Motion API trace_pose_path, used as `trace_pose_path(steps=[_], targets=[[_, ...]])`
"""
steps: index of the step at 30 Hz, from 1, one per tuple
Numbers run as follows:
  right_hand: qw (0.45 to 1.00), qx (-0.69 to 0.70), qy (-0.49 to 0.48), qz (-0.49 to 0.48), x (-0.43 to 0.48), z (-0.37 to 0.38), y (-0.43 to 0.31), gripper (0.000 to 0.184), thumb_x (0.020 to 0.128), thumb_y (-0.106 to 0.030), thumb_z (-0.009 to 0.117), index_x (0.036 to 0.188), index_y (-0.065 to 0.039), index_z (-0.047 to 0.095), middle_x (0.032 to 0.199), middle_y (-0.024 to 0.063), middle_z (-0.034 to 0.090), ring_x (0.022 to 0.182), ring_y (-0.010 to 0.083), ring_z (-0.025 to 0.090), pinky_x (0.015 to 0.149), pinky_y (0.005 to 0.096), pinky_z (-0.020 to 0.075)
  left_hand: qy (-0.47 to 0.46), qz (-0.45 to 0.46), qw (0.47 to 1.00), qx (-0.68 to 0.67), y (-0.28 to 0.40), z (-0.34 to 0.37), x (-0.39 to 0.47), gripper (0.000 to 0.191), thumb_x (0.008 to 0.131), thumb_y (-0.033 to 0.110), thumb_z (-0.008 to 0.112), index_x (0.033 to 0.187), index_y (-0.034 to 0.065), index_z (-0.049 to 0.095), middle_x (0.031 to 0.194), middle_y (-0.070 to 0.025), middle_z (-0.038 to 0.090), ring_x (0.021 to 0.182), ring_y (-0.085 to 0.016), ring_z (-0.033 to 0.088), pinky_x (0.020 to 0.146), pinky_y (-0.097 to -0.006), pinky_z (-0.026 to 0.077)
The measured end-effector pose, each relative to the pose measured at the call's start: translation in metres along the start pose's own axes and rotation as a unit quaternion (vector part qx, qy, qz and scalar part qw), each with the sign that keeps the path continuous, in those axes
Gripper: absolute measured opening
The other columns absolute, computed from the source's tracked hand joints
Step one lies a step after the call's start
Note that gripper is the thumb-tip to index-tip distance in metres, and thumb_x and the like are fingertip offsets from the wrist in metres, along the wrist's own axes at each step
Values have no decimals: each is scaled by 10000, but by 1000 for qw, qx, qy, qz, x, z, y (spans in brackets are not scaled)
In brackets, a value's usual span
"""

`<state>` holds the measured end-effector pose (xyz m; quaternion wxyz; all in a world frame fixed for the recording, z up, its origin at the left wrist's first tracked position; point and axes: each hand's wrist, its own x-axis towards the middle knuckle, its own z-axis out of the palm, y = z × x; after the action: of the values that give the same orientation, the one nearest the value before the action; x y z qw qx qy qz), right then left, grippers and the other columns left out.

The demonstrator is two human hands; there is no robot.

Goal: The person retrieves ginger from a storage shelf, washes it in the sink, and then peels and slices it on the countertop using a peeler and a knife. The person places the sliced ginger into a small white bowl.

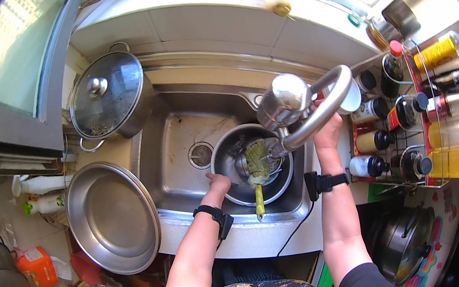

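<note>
A metal basin (233,189) stands in the stainless steel sink (177,164), right of the drain. In it lie a green scrubbing brush (257,159) with a yellow-green handle (259,198) leaning over the near rim, and metal ware partly hidden beneath. My left hand (219,184) is at the basin's left rim; whether its fingers grip the rim is not clear. The curved metal faucet (317,109) reaches over the basin. My right hand (327,127) is beside and partly behind the faucet, near a white bowl (348,96); its fingers are mostly hidden, so what it touches cannot be told.
A lidded steel pot (118,102) stands at the sink's back left corner. Stacked wide metal basins (112,217) are at the left. A wire rack (421,116) with several bottles stands on the right. A lidded pan (402,242) is at the lower right.
</note>
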<state>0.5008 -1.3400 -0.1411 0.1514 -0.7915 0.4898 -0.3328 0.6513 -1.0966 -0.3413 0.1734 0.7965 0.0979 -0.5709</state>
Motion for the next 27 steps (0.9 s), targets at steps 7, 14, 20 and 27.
trace_pose_path(steps=[7,14,20,27], targets=[[977,133,-98,-132,-17,59,21,331,956,-135,610,1257,0,585,1118,156,664,1029,290,648,890,430,519,36,182,982,24,1,-23,-45,912,902,235,630,1538,-83,60,1537,-327,293,1400,-463,353,1174,-460,298],[963,-166,-90,-195,20,128,7,556,845,-52,603,1377,35,465,1412,266,489,1267,467,490,1100,509,383,102,490,865,36,-41,-55,-124,718,900,128,600,1487,-101,254,1450,-336,404,1345,-466,403,1147,-477,323],[826,76,-375,-415,-41,129,-75,616,762,130,500,1314,-123,603,1456,124,522,1391,367,434,1178,530,298,101,590,799,-53,-82,-88,-198,439,903,-19,546,1341,6,553,1193,-239,644,1103,-405,614,949,-441,499],[888,1,-380,-259,-116,19,-76,315,729,13,643,1017,-96,711,1025,105,627,939,319,585,855,472,448,54,588,807,-24,-118,-105,-226,372,910,-35,545,1274,1,609,1164,-200,682,1093,-355,657,953,-388,511]])
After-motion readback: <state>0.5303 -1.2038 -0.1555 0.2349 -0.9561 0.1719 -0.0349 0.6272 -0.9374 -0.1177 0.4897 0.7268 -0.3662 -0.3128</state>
